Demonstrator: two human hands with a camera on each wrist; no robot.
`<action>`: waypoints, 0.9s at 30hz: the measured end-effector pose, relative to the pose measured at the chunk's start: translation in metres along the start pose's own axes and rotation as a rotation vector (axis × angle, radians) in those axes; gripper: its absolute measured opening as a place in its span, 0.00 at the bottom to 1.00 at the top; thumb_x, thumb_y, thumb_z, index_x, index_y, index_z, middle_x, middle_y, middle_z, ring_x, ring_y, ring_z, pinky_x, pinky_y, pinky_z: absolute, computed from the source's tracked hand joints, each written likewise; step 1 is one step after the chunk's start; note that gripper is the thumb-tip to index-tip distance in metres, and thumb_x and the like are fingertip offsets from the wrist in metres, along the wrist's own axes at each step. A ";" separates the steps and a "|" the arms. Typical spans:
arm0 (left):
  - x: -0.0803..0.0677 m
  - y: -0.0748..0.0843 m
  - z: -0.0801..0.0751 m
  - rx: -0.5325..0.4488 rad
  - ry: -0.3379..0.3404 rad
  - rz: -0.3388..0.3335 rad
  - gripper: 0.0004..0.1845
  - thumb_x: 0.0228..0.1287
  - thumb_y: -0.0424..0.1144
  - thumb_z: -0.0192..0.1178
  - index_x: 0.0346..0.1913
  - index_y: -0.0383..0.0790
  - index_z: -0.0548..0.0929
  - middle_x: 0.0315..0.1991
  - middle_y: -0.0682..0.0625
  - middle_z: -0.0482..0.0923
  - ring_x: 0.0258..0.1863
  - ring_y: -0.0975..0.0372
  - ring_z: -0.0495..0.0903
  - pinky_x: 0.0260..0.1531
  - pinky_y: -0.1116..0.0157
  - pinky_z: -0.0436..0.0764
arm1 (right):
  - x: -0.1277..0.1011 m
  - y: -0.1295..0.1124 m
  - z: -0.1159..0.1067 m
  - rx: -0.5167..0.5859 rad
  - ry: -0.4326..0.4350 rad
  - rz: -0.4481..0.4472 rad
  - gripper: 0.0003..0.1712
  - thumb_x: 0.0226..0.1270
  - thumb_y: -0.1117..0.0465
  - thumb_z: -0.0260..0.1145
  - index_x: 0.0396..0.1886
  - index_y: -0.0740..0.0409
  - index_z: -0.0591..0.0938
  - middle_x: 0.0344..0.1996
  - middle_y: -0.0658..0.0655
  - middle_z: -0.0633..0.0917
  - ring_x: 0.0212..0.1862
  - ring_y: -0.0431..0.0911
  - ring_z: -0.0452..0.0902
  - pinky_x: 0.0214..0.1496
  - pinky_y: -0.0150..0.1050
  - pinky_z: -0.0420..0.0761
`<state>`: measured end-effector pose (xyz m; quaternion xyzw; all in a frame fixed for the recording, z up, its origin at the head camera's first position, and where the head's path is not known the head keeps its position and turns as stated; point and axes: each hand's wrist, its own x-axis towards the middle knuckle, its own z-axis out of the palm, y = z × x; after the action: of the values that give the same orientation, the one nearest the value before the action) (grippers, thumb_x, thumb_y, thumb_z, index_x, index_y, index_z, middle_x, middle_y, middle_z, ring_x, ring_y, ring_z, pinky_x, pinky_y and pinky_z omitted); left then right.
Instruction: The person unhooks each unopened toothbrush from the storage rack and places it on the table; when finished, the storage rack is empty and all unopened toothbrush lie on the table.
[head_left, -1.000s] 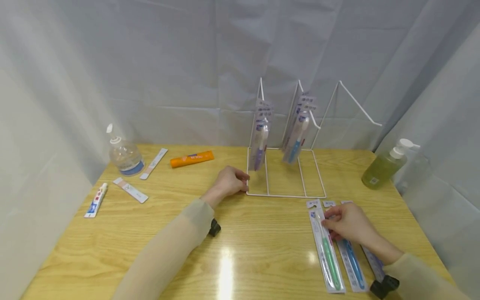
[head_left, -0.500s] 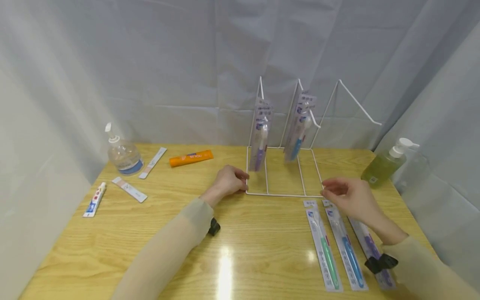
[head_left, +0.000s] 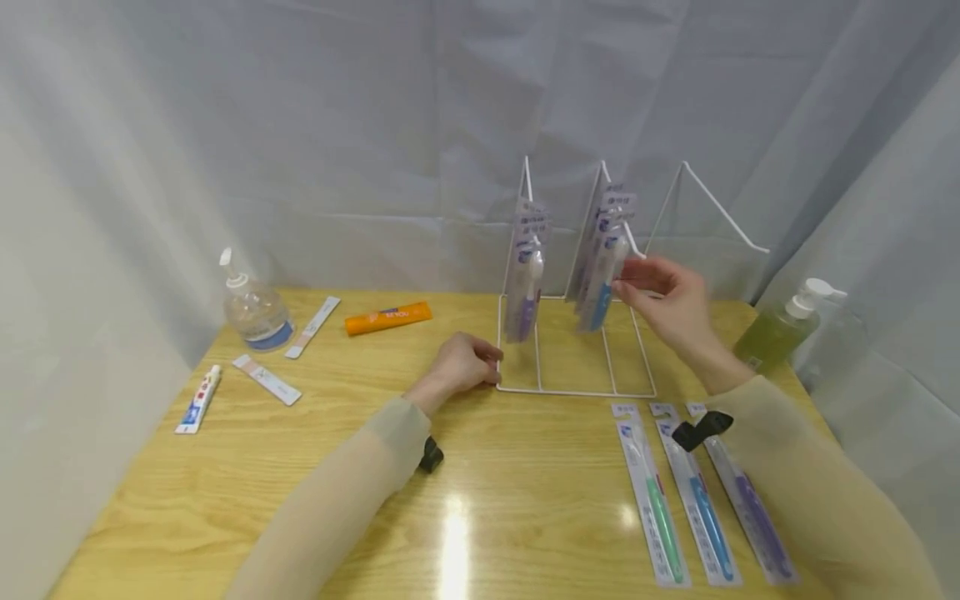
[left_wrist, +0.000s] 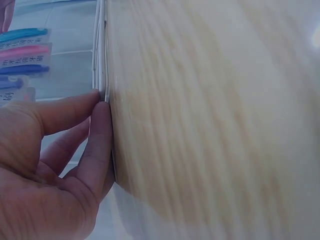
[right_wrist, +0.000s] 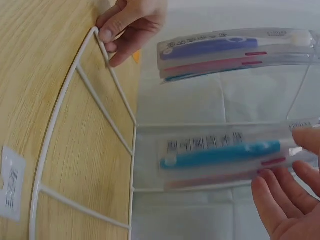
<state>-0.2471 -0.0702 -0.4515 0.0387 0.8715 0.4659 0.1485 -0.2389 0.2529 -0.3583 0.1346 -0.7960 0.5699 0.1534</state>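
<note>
A white wire rack (head_left: 558, 392) stands on the table with three raised hooks. My left hand (head_left: 461, 363) pinches its left base wire between thumb and fingers, seen closely in the left wrist view. Packaged purple toothbrushes (head_left: 525, 292) hang from the left hook. On the middle hook hang more packs, with a blue toothbrush (head_left: 600, 292) in front. My right hand (head_left: 667, 304) has thumb and fingers at the right edge of this blue pack, pinching it; part of the grip is outside the right wrist view. The right hook (head_left: 720, 208) carries nothing.
Three packaged toothbrushes lie front right: green (head_left: 660, 517), blue (head_left: 705, 517) and purple (head_left: 753, 517). A green pump bottle (head_left: 772, 337) stands at right. At left are a clear pump bottle (head_left: 258, 312), an orange tube (head_left: 388, 318), a small toothpaste tube (head_left: 198, 400) and two slim packets (head_left: 266, 380).
My right hand has moved from the packs on the table, past the rack's front right corner, up to the blue pack on the middle hook. My left hand stays on the rack.
</note>
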 end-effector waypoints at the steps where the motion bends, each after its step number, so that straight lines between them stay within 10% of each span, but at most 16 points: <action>1: 0.000 0.000 0.000 0.011 0.003 0.003 0.20 0.63 0.30 0.80 0.58 0.37 0.94 0.43 0.46 0.92 0.36 0.63 0.85 0.38 0.72 0.87 | 0.001 0.000 0.002 0.000 0.012 0.007 0.20 0.73 0.72 0.75 0.61 0.78 0.85 0.38 0.26 0.90 0.43 0.24 0.89 0.48 0.20 0.89; 27: 0.001 -0.001 0.000 -0.013 -0.005 0.003 0.21 0.62 0.29 0.79 0.59 0.36 0.94 0.44 0.45 0.92 0.36 0.64 0.85 0.39 0.73 0.88 | 0.008 -0.008 0.017 0.190 0.070 0.059 0.20 0.75 0.77 0.68 0.62 0.86 0.80 0.35 0.29 0.93 0.38 0.29 0.92 0.46 0.27 0.94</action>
<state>-0.2478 -0.0708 -0.4527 0.0401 0.8680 0.4716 0.1502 -0.2447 0.2337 -0.3530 0.1051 -0.7362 0.6514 0.1506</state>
